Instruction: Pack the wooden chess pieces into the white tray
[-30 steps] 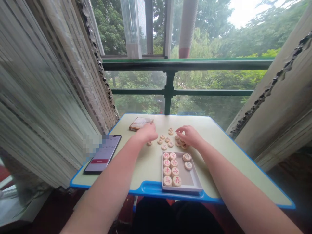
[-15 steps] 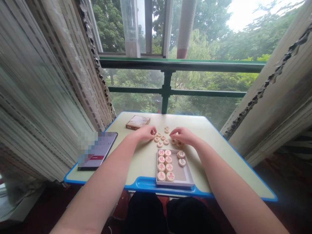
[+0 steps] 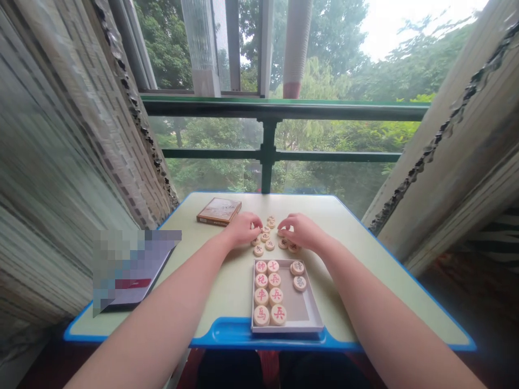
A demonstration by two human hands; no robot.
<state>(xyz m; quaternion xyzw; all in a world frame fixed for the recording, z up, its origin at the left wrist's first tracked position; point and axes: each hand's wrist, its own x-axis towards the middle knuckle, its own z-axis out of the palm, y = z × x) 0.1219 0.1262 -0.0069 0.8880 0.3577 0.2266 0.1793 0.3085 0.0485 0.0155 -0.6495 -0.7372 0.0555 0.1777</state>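
Round wooden Chinese chess pieces [image 3: 265, 237] lie loose in a cluster on the table between my hands. My left hand [image 3: 243, 229] is at the left of the cluster, fingers curled together against its edge; what they hold, if anything, is hidden. On the other side, my right hand [image 3: 300, 231] has its thumb and fingers closed around a piece [image 3: 280, 233] at the tabletop. Closer to me, a shallow open box [image 3: 298, 308] holds two columns of red-marked pieces [image 3: 261, 295] along its left. Dark-marked pieces [image 3: 299, 283] sit at its upper right.
A flat brown box [image 3: 219, 209] lies at the back left. At the left edge is a dark tablet-like object [image 3: 141, 286], partly blurred out. The pale table [image 3: 348, 216] has a blue rim. Behind it stand a green railing [image 3: 324, 111] and curtains [image 3: 430, 146].
The view has shifted, so the table appears lower and larger. My left fingers are slightly further into the cluster. My right fingers have closed around a piece. The boxed pieces look unchanged.
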